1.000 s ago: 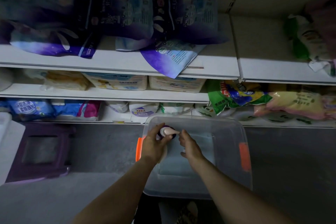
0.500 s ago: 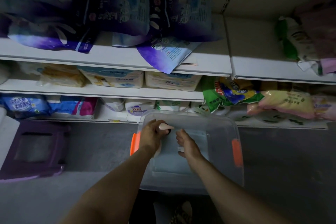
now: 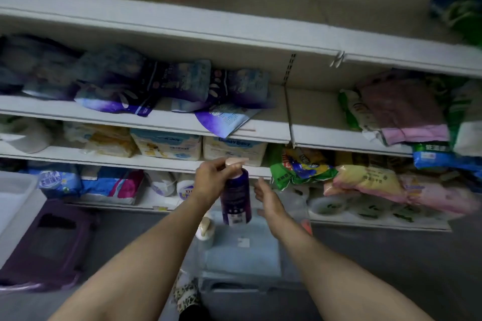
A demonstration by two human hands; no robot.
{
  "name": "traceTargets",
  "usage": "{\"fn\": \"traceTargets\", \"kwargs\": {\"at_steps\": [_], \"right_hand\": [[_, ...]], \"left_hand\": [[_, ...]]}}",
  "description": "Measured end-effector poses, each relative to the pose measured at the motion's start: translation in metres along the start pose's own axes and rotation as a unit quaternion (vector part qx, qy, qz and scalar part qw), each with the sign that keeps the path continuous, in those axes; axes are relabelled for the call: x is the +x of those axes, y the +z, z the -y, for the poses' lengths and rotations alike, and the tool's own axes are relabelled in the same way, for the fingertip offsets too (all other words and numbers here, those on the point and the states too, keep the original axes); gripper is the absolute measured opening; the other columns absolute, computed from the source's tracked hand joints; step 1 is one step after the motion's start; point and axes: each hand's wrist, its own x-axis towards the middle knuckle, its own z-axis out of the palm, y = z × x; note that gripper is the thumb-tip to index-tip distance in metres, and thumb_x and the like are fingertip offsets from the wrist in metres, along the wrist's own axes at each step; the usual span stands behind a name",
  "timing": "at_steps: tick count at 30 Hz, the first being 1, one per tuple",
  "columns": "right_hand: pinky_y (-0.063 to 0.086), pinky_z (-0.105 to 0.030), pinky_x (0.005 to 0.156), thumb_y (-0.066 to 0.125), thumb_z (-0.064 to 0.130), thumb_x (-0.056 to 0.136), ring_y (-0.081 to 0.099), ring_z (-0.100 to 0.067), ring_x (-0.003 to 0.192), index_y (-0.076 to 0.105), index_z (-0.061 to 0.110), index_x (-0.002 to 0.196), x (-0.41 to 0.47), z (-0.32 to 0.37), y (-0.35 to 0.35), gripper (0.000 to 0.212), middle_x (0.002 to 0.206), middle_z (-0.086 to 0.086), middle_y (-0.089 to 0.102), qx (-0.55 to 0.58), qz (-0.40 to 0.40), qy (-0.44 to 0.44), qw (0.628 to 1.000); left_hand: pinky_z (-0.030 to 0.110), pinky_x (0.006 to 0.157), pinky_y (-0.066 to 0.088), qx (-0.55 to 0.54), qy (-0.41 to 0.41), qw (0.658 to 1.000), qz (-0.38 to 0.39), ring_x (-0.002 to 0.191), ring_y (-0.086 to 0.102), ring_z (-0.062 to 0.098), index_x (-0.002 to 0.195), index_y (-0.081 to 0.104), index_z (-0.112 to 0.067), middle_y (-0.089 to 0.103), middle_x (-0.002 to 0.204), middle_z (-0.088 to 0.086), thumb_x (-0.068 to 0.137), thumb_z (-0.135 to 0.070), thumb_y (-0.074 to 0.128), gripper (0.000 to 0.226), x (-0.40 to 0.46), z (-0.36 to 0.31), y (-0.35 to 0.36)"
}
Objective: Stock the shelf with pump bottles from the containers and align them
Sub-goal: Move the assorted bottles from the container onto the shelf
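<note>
Fingers of the left hand (image 3: 211, 177) pinch the upright purple pump bottle (image 3: 236, 197), nozzle rightward; right hand (image 3: 268, 200) spread.

Legible print was scarce. The pale box (image 3: 234, 149) on the second-lowest shelf, right of centre, carried blue lettering reading roughly "GoodBaby", partly blurred. Its neighbouring box (image 3: 167, 146) had a blue heading too smeared to read. The blue pack (image 3: 58, 182) on the lowest shelf at left showed white Chinese characters inside a round emblem, not decipherable. The green pack (image 3: 294, 172) and yellow pack (image 3: 370, 180) at right also bore Chinese characters, unreadable. The dark purple pump bottle (image 3: 236, 197) had a white label panel near its base with fine print, illegible. The purple pouches (image 3: 146, 86) showed only blurred print.
</note>
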Motion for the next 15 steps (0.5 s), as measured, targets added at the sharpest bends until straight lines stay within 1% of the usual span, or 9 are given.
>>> {"fn": "traceTargets", "kwargs": {"at_steps": [1, 2, 4, 5, 6, 8, 11, 13, 15], "right_hand": [[0.034, -0.040, 0.110, 0.032, 0.051, 0.105, 0.046, -0.018, 0.136, 0.053, 0.020, 0.143, -0.008, 0.009, -0.002, 0.053, 0.149, -0.003, 0.050, -0.001, 0.002, -0.021, 1.000], [0.039, -0.035, 0.100, 0.032, 0.051, 0.105, 0.055, -0.012, 0.125, 0.062, 0.023, 0.130, -0.016, 0.017, -0.005, 0.048, 0.138, 0.001, 0.059, 0.000, 0.006, -0.041, 0.999], [0.042, -0.026, 0.077, 0.031, 0.050, 0.105, 0.068, 0.006, 0.088, 0.068, 0.028, 0.101, -0.032, 0.034, -0.009, 0.044, 0.102, 0.015, 0.073, 0.013, 0.024, -0.068, 0.997], [0.040, -0.025, 0.070, 0.030, 0.051, 0.105, 0.068, 0.009, 0.076, 0.069, 0.029, 0.095, -0.040, 0.041, -0.011, 0.045, 0.088, 0.021, 0.074, 0.021, 0.034, -0.077, 0.996], [0.041, -0.026, 0.069, 0.030, 0.052, 0.104, 0.068, 0.007, 0.076, 0.070, 0.031, 0.093, -0.050, 0.048, -0.014, 0.047, 0.082, 0.023, 0.073, 0.026, 0.041, -0.087, 0.995], [0.044, -0.029, 0.071, 0.030, 0.057, 0.103, 0.065, 0.001, 0.085, 0.071, 0.035, 0.093, -0.066, 0.061, -0.021, 0.048, 0.085, 0.022, 0.073, 0.031, 0.053, -0.108, 0.992], [0.048, -0.033, 0.072, 0.029, 0.060, 0.102, 0.065, -0.009, 0.094, 0.070, 0.033, 0.097, -0.084, 0.078, -0.032, 0.048, 0.090, 0.015, 0.074, 0.048, 0.079, -0.121, 0.988], [0.051, -0.039, 0.082, 0.030, 0.062, 0.101, 0.065, -0.020, 0.103, 0.070, 0.029, 0.104, -0.095, 0.087, -0.036, 0.052, 0.101, 0.005, 0.075, 0.074, 0.102, -0.115, 0.985], [0.052, -0.045, 0.088, 0.030, 0.067, 0.099, 0.066, -0.026, 0.105, 0.070, 0.027, 0.108, -0.106, 0.099, -0.038, 0.057, 0.103, -0.001, 0.076, 0.115, 0.127, -0.107, 0.979]], "left_hand": [[0.017, 0.066, 0.049, -0.014, 0.013, 1.000, -0.005, 0.077, 0.069, 0.005, 0.093, 0.078, -0.022, 0.077, 0.083, -0.007, 0.086, -0.030, 0.074, 0.011, -0.004, -0.017, 0.001], [0.016, 0.066, 0.049, -0.032, 0.027, 0.999, -0.006, 0.077, 0.070, 0.006, 0.094, 0.078, -0.020, 0.077, 0.084, -0.006, 0.087, -0.030, 0.073, 0.013, -0.009, -0.035, 0.003], [0.017, 0.071, 0.051, -0.057, 0.063, 0.996, -0.011, 0.083, 0.069, 0.004, 0.098, 0.079, -0.023, 0.077, 0.091, -0.006, 0.088, -0.033, 0.071, 0.016, -0.018, -0.072, 0.007], [0.021, 0.075, 0.053, -0.061, 0.078, 0.995, -0.019, 0.087, 0.069, 0.006, 0.098, 0.080, -0.029, 0.077, 0.092, -0.007, 0.086, -0.039, 0.071, 0.018, -0.023, -0.090, 0.009], [0.029, 0.079, 0.054, -0.066, 0.090, 0.993, -0.029, 0.089, 0.069, 0.010, 0.096, 0.079, -0.034, 0.077, 0.092, -0.007, 0.083, -0.046, 0.070, 0.020, -0.028, -0.107, 0.010], [0.038, 0.082, 0.055, -0.074, 0.125, 0.989, -0.040, 0.091, 0.070, 0.017, 0.093, 0.079, -0.038, 0.077, 0.090, -0.006, 0.080, -0.054, 0.068, 0.023, -0.039, -0.137, 0.013], [0.033, 0.076, 0.058, -0.085, 0.179, 0.978, -0.058, 0.086, 0.071, 0.012, 0.092, 0.079, -0.039, 0.077, 0.089, -0.006, 0.083, -0.055, 0.065, 0.023, -0.054, -0.175, 0.015], [0.027, 0.070, 0.057, -0.097, 0.201, 0.972, -0.078, 0.077, 0.070, 0.008, 0.088, 0.078, -0.042, 0.076, 0.084, -0.005, 0.084, -0.054, 0.065, 0.018, -0.061, -0.196, 0.015], [0.032, 0.073, 0.056, -0.114, 0.205, 0.969, -0.084, 0.076, 0.070, 0.013, 0.089, 0.080, -0.037, 0.076, 0.083, 0.000, 0.084, -0.054, 0.068, 0.021, -0.066, -0.214, 0.016]]}}
